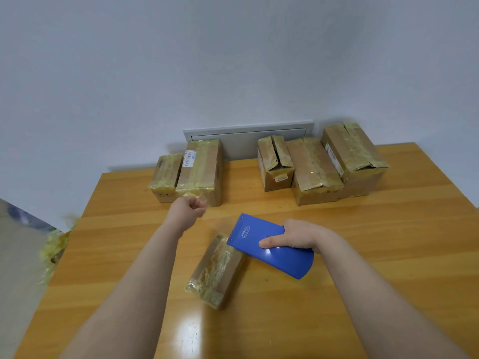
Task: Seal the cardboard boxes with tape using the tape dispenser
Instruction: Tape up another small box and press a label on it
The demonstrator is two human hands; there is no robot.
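Cardboard boxes (357, 151) share the broad wooden table (388, 242) I am looking down on. The biggest group, a cluster of three (315, 172) wrapped in yellowish tape and touching side by side, stands at the far right edge by the wall. A pair of boxes (199, 169) stands at the far left, well apart from the three. A grey wall panel (246, 136) shows behind the gap between them. Off the table's left edge lies a heap of yellowish tape scraps (54, 244). Nearer me, about mid-table, a small box (216, 270) covered in tape lies flat at an angle. The blue tape dispenser (269, 244) sits just right of it, its front end at the small box's far end. My right hand (298, 235) grips the dispenser, thumb across the near face, fingers wrapped over the far side. My left hand (190, 207) is raised before the taller left box, fingers curled into a fist; I cannot tell whether they pinch anything. That box bears a barcode label (190, 158).
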